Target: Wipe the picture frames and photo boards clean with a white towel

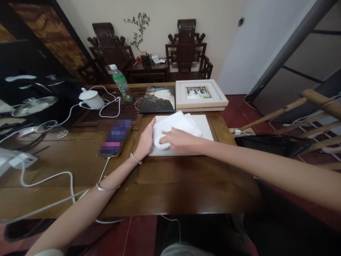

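A white rectangular panel [183, 152] lies flat on the wooden table, close to its right end. Along the panel's left edge rests my left hand [146, 139], holding it there with the fingers pointing away from me. A folded white cloth [183, 122] covers much of the panel. My right hand [174, 139] presses down on the cloth's near left part, fingers bent into it. Some fingertips sink into the cloth and are hidden. Beyond the panel are a dark photo board [157, 99] and a pale wood picture frame [201, 103], stacked on another frame.
A phone [115, 138] with a charging cable lies left of my left hand. Farther back stand a white lidded cup [91, 98] and a green bottle [122, 83]. White cables [70, 177] cross the table's left side. A wooden chair [279, 110] stands on the right.
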`<state>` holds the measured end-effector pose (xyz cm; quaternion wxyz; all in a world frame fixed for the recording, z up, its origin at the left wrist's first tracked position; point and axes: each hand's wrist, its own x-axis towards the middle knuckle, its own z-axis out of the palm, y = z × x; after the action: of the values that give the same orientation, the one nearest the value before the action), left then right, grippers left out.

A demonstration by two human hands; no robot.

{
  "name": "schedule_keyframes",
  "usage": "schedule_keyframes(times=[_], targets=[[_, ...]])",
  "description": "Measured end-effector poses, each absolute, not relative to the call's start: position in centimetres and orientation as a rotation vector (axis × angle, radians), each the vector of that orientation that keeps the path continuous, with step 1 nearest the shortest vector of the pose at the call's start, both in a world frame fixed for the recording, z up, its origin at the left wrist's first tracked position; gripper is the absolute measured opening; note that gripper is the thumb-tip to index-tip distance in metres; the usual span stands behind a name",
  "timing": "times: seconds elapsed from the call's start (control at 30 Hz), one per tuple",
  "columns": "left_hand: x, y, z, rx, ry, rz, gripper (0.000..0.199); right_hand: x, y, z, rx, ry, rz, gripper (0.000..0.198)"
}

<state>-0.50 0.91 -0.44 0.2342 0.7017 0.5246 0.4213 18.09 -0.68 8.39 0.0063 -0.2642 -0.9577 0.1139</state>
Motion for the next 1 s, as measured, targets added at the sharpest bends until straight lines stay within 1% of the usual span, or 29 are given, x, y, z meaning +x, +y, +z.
schedule_keyframes(times=[0.07,0.17,0.27,0.4,0.5,0.6,0.67,0.77,0.87,1.0], targets=[[-0.5,1.0,-0.6,1.922,1.431,1.169,0.067,18.6,-1.9,8.9,-0.709,-3.028,0.537,0.033],[-0.3,0.7,-0.5,1.990,1.425,1.142,0.063,19.5,-3.1,10.5,-0.713,-3.044,0.820,0.023],[-0.1,0.2,-0.1,2.199,1.434,1.014,0.056,20.5,-2.7,12.2,-0.807,-3.066,0.909,0.018],[0.2,-0.1,0.3,2.436,1.377,0.846,0.049,21.1,-0.2,13.3,-1.044,-3.046,0.802,0.019],[0.2,0.0,0.3,2.483,1.364,0.856,0.043,20.6,2.1,13.2,-1.171,-2.982,0.659,0.019],[0.1,0.1,0.3,2.501,1.362,0.894,0.042,19.0,4.1,12.9,-1.311,-2.954,0.474,0.015],[0.1,0.1,0.3,2.502,1.358,0.922,0.041,17.4,5.2,12.6,-1.369,-2.943,0.393,0.018],[-0.1,0.1,0.3,2.504,1.332,0.938,0.038,14.9,6.3,12.3,-1.329,-2.944,0.359,0.026],[-0.2,0.1,0.4,2.509,1.315,0.938,0.034,12.9,6.8,12.3,-1.266,-2.955,0.367,0.030],[-0.2,0.2,0.2,2.492,1.301,0.970,0.032,12.9,7.1,13.1,-1.372,-2.962,0.391,0.033]])
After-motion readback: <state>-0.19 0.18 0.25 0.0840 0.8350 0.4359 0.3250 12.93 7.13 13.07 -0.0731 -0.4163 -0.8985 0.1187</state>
